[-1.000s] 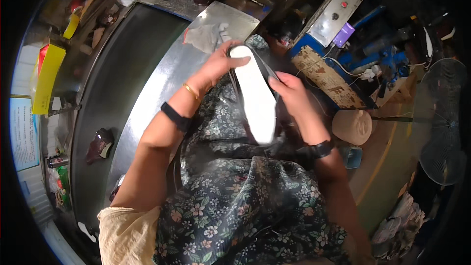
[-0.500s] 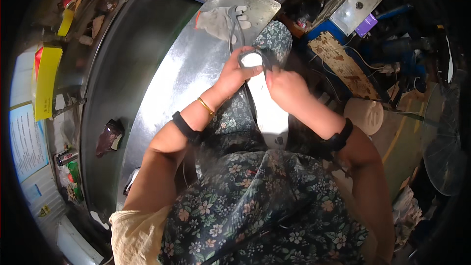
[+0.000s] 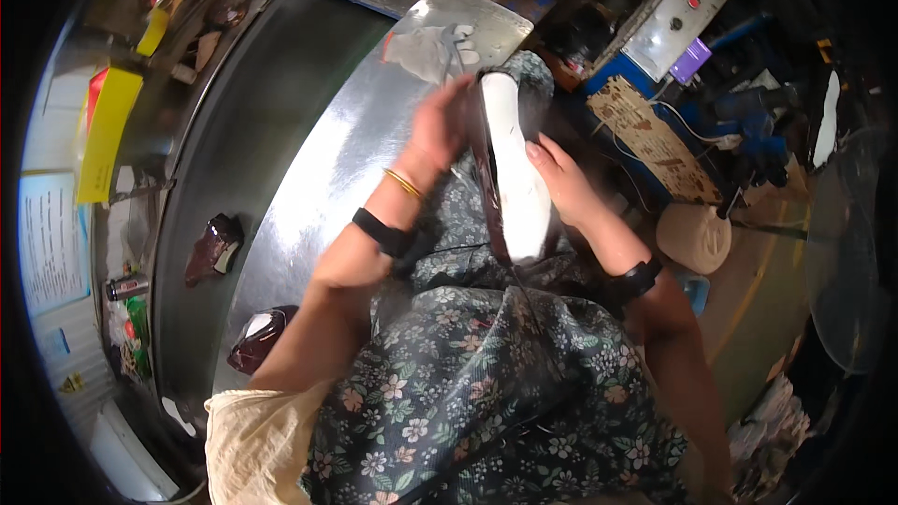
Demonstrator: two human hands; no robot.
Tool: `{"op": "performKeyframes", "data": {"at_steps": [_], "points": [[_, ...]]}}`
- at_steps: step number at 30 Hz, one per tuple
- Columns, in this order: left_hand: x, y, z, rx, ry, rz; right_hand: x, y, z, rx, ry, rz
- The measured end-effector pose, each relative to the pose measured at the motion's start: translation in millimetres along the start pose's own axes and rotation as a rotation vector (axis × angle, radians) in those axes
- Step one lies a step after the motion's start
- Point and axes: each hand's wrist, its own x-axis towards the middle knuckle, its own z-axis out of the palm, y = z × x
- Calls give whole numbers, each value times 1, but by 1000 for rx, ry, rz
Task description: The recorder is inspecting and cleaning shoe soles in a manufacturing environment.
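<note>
A glossy dark-red shoe upper [image 3: 514, 168], its long white underside facing up, lies lengthwise over my lap. On its right side my right hand [image 3: 568, 185] grips it, thumb on the white surface and the other fingers mostly hidden beneath. My left hand [image 3: 440, 126] is at the far left end of the shoe, smeared by motion; its fingers cannot be made out, nor whether they touch it. A grey work glove [image 3: 423, 50] with an orange cuff rests on the shiny metal tabletop [image 3: 323, 154] beyond my left hand.
Another dark-red shoe piece [image 3: 213, 251] sits on the dark conveyor belt [image 3: 267, 84]; one more [image 3: 260, 339] is by my left forearm. Right of me stand a control box [image 3: 669, 23] with buttons, a worn board [image 3: 645, 136] and a beige roll [image 3: 694, 236].
The shoe's white underside now shows at full length, tilted toward me. My left hand has moved slightly left, and my right hand has shifted nearer along the shoe's side. The view has shifted.
</note>
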Motion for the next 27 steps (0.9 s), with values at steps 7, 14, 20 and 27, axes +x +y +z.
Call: {"op": "performKeyframes", "data": {"at_steps": [7, 14, 20, 27], "points": [[-15, 5, 18, 1979, 379, 81, 18, -1, 37, -792, 38, -71], [-78, 3, 15, 1420, 30, 103, 11, 12, 41, -364, 117, -162], [-64, -43, -33, 1269, 122, 468, 14, 39, 27, -503, 212, -344], [25, 22, 16, 317, 135, -186, 104, -49, -2, -90, 182, 246]]}}
